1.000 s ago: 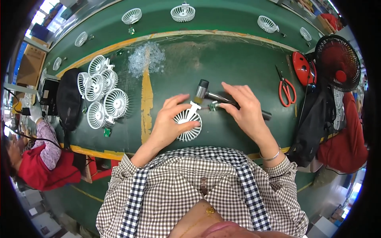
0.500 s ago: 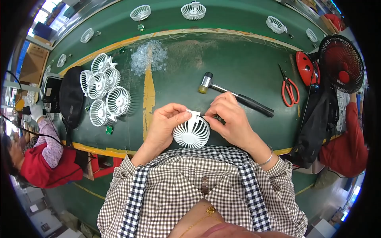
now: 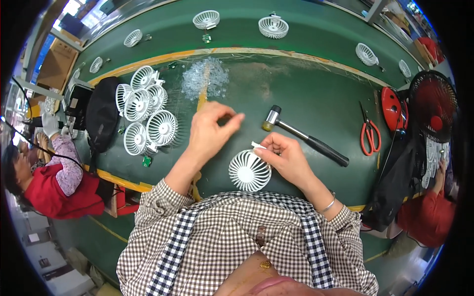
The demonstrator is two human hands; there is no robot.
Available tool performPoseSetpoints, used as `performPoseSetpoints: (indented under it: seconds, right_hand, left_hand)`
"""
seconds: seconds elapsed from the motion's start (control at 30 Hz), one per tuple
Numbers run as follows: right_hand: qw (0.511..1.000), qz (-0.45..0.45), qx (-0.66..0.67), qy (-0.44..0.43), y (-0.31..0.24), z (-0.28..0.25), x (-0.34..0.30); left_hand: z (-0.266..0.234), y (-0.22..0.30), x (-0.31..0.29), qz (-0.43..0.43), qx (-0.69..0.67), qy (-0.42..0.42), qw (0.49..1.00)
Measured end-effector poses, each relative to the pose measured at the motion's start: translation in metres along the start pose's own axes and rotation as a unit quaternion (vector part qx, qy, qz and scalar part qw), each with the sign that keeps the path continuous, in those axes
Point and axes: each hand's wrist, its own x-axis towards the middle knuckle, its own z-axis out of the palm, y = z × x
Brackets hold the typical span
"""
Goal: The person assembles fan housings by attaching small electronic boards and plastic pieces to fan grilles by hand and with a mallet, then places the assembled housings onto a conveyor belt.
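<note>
My right hand (image 3: 285, 157) grips the small stem of a white fan guard (image 3: 247, 169), thumb and fingers pressed on its upper edge. The guard is a round slatted cage with a solid disc at its middle, held close to my body over the green bench. My left hand (image 3: 211, 129) is off the guard, raised to its upper left, with thumb and forefinger curved and a gap between them. Nothing shows between those fingers. Just beyond my left hand lies a pile of small clear plastic pieces (image 3: 207, 79).
Several more fan guards (image 3: 161, 127) are clustered at left beside a black bag (image 3: 101, 116). A mallet (image 3: 306, 135), red-handled pliers (image 3: 368, 135) and a desk fan (image 3: 433, 106) are on the right. Guards with green boards stand on the far belt (image 3: 237, 37). Co-workers sit at both sides.
My left hand has let go of the guard and moved up toward the clear pieces. My right hand now holds the guard alone. The view has shifted slightly.
</note>
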Motion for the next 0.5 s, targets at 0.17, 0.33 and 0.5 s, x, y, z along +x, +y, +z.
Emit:
performPoseSetpoints:
  seconds: [0.17, 0.33, 0.5]
  right_hand:
    - [1.0, 0.028, 0.01, -0.006, 0.0, -0.001, 0.002]
    - [1.0, 0.017, -0.025, -0.005, 0.007, -0.005, 0.003]
    - [1.0, 0.0, -0.007, -0.003, 0.009, -0.006, 0.003]
  left_hand:
    - [0.013, -0.034, 0.031, 0.088, 0.204, 0.107, 0.969]
    - [0.015, -0.043, 0.035, 0.118, 0.258, 0.07, 0.956]
    - [0.015, -0.034, 0.019, 0.051, 0.102, 0.072, 0.991]
